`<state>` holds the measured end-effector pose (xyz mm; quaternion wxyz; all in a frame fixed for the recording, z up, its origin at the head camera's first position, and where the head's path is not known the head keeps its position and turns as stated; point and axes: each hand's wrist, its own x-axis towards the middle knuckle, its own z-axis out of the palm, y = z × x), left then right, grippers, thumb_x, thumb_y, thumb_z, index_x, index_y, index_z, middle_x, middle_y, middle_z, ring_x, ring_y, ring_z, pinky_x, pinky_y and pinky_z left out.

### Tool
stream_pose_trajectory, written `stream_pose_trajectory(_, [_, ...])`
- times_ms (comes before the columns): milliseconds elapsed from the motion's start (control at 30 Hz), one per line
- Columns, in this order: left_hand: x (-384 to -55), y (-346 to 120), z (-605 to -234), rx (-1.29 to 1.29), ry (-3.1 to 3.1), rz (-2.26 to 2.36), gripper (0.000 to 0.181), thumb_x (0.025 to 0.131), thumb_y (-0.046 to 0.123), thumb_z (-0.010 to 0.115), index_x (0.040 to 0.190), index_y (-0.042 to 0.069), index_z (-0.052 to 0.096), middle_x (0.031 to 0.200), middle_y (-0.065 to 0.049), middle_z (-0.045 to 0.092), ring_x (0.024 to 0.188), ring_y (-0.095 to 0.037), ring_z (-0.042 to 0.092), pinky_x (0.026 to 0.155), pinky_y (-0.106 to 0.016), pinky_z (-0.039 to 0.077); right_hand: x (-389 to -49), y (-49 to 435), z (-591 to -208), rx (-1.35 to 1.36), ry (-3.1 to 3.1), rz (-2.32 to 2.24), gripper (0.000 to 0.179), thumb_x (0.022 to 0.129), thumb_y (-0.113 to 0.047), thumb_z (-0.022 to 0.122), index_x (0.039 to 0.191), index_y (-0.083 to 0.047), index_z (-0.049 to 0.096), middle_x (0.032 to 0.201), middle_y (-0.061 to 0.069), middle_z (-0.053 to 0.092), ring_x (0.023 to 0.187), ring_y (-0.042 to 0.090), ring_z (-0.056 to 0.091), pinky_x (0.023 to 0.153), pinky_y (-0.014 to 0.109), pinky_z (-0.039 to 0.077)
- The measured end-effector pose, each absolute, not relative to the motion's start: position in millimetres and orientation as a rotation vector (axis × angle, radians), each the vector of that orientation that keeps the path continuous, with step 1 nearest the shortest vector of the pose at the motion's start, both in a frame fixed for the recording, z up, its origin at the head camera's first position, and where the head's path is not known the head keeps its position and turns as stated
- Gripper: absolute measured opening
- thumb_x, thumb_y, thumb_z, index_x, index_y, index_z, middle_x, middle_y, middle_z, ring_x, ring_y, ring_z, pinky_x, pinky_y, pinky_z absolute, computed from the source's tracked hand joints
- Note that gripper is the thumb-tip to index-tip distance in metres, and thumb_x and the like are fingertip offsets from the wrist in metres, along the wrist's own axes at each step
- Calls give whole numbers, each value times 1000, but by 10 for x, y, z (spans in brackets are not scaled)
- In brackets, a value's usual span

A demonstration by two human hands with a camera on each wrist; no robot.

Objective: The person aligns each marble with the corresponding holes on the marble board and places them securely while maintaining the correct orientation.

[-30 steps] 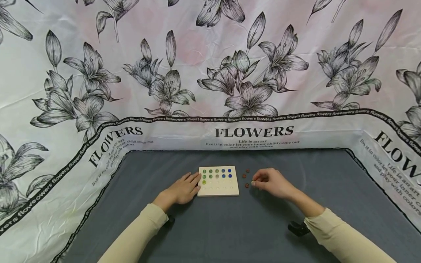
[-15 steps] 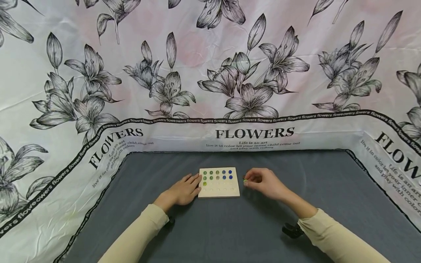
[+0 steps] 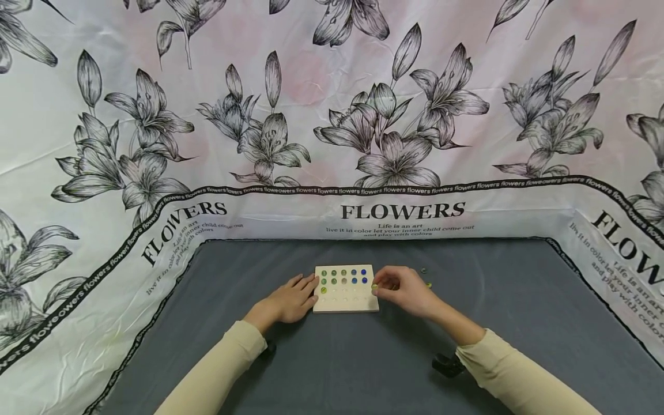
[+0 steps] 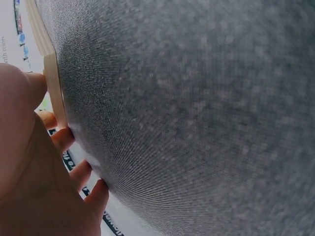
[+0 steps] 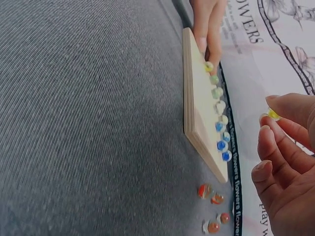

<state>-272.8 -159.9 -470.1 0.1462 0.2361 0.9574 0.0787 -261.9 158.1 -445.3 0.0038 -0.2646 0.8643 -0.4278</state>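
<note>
A pale wooden board with rows of round hollows lies on the grey cloth. Green and clear marbles fill hollows at its upper left, blue marbles sit at its upper right, and one yellow-green marble starts the third row. My left hand rests against the board's left side, thumb and fingertips touching its edge. Between thumb and index finger, my right hand pinches a yellow marble. In the head view this hand is at the board's right edge; the right wrist view shows the marble raised above the cloth.
Several orange-red marbles lie beside the board, hidden behind my right hand in the head view. Past that hand are a dark marble and a yellow one. A flower-printed sheet rises behind the grey cloth.
My right hand has moved left from beside the reddish marbles to the board's right edge, carrying the yellow marble. Two marbles behind it have come into view. The left hand stays in place.
</note>
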Motion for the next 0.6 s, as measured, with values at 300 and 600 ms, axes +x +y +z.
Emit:
stream_pose_trajectory(300, [-2684, -1605, -4664, 667, 2755, 218, 58, 113, 38, 34, 165, 13, 22, 171, -7, 20, 156, -37, 15, 123, -58, 24, -2624, 1424, -4465, -899, 2670, -1356, 12, 95, -14, 76, 104, -8, 73, 88, -1, 69, 76, 13, 63, 64, 28, 53])
stream_pose_trajectory(600, [-2678, -1597, -4676, 672, 2767, 202, 58, 113, 38, 34, 165, 14, 24, 170, -6, 22, 156, -35, 17, 124, -55, 25, -2668, 1211, -4511, -953, 2671, -1334, 10, 93, -14, 77, 101, -8, 74, 87, -3, 69, 75, 9, 63, 66, 27, 54])
